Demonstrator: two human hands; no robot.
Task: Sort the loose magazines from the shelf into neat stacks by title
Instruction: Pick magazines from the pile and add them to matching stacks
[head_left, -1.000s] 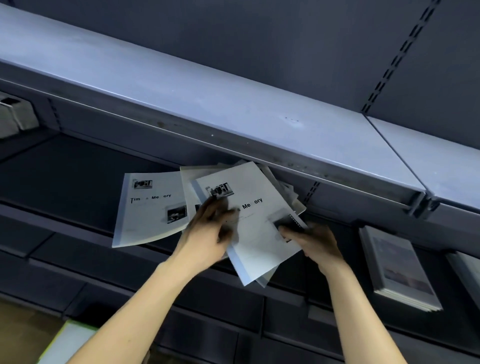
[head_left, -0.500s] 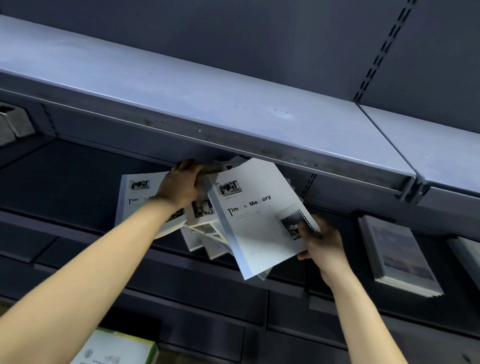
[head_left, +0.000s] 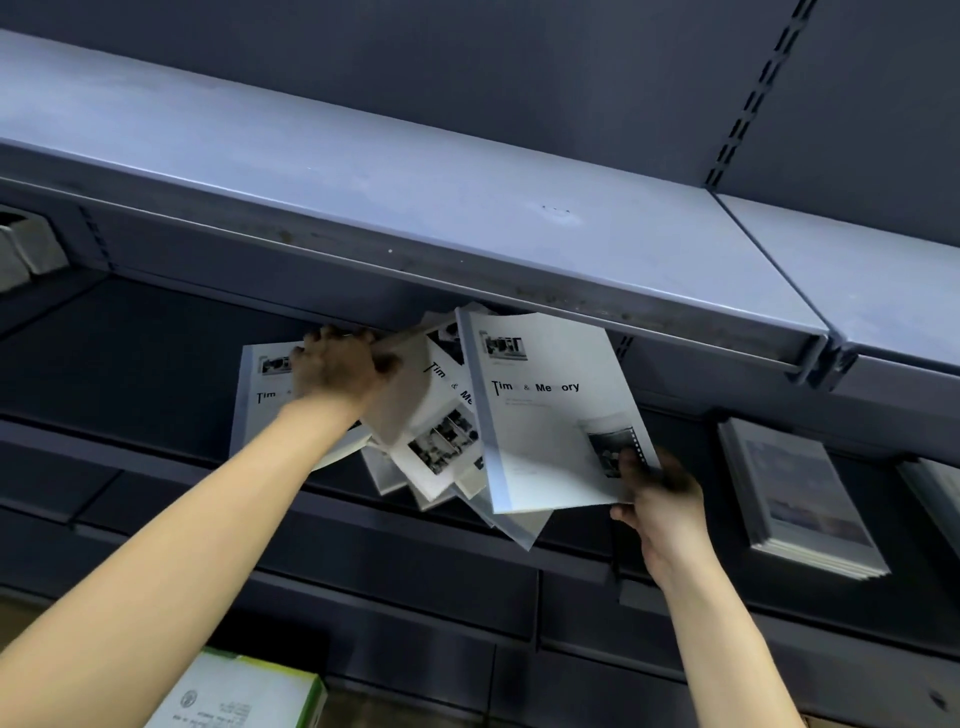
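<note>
I see grey metal shelving (head_left: 467, 208); on the lower shelf, a fanned pile of magazines (head_left: 441, 436). My right hand (head_left: 660, 499) pinches the top "Time & Memory" magazine (head_left: 550, 415) at its corner; my left hand (head_left: 337, 364) curls over the pile's far edge.

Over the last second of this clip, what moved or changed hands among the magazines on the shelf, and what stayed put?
The left hand left the top Time & Memory copy and reached back to the rear of the loose pile, now gripping it there. The right hand kept its pinch on the top copy's lower right corner, turning it more upright. The left copy and the neat stack at right stayed put.
</note>
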